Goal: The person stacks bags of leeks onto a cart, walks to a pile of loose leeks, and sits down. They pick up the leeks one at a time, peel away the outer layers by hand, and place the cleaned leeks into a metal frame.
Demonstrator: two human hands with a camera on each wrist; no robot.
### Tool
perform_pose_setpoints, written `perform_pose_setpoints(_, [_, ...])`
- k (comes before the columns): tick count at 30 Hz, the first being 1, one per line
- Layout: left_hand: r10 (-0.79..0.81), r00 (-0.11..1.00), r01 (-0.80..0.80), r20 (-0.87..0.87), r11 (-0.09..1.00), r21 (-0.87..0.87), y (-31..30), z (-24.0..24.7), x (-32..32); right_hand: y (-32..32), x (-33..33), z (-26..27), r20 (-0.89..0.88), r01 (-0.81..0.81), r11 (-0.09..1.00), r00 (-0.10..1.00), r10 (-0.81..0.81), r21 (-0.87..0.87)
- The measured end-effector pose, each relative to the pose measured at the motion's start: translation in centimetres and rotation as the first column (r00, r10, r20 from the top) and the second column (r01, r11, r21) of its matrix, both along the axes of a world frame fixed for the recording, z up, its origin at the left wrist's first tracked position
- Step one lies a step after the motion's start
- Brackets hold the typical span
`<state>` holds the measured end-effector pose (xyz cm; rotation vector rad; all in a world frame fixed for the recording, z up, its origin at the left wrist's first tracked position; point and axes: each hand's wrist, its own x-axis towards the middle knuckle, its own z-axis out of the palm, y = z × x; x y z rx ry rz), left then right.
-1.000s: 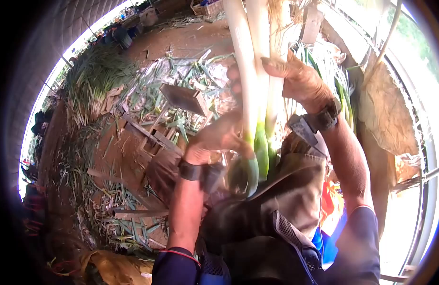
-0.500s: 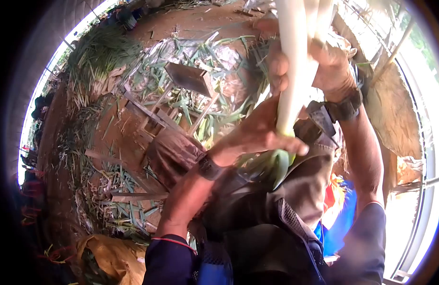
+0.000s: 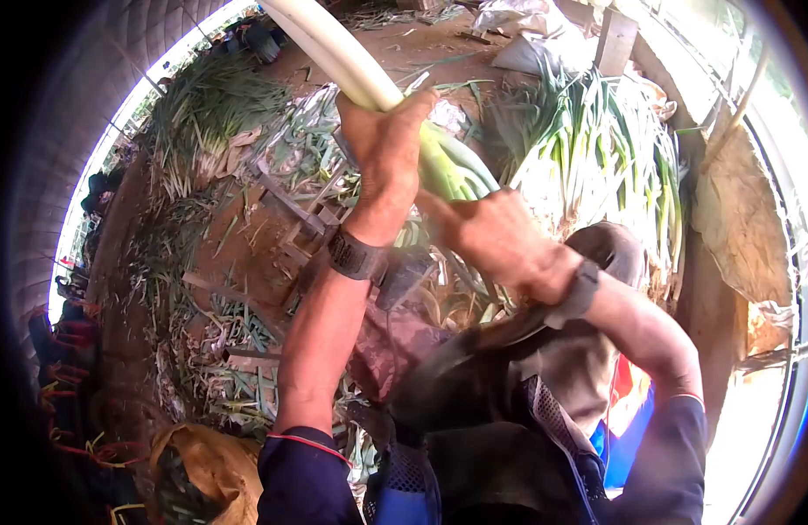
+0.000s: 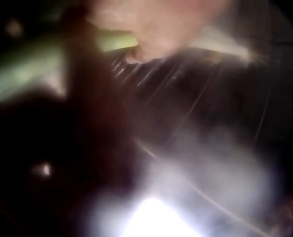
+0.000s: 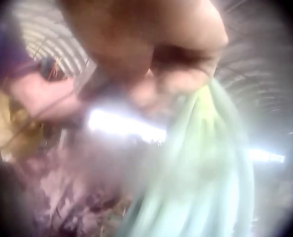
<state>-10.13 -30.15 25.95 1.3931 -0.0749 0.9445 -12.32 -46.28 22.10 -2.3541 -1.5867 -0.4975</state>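
Note:
Several leeks slant from the upper left, white stalks uppermost and green leaves toward the lap. My left hand grips them where white turns green; the left wrist view shows that hand around the stalk, with roots at the far end. Farther down, my right hand has its fingers curled at the green part. In the right wrist view, that hand is blurred, with leaves fanning out below its curled fingers.
A stack of leeks leans at the right beyond my knee, and another green pile lies at the upper left. Leaf scraps and wooden pieces cover the ground. An orange-brown sack is at the lower left.
The leeks have swung from upright to slanting toward the upper left. My left hand has moved up and left with them; my right hand has come down from the white stalks to the green part.

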Motion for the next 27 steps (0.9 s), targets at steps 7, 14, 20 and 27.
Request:
perform_pose_setpoints(7, [0.119, 0.991, -0.110, 0.057, 0.985, -0.132, 3.0, 2.2, -2.6, 0.4, -1.4, -2.6, -0.321, -0.231, 0.936, 0.937, 0.140, -0.266])
perform_pose_setpoints(14, [0.415, 0.847, -0.413, 0.333, 0.907, -0.081, 12.8, 9.4, -6.8, -2.9, -1.5, -5.9, -0.623, -0.515, 0.770, 0.756, 0.200, -0.378])
perform_pose_setpoints(20, [0.647, 0.644, -0.764, 0.409, 0.572, 0.300, 17.0, 17.1, -18.1, -0.5, 3.7, 0.7, -0.580, -0.506, 0.836, 0.753, 0.310, -0.212])
perform_pose_setpoints(27, [0.953, 0.033, -0.386, 0.300, -0.265, 0.884, 22.6, 17.9, -23.4, 1.2, 5.1, 4.4, -0.854, -0.318, 0.914, 0.372, 0.364, 0.251])
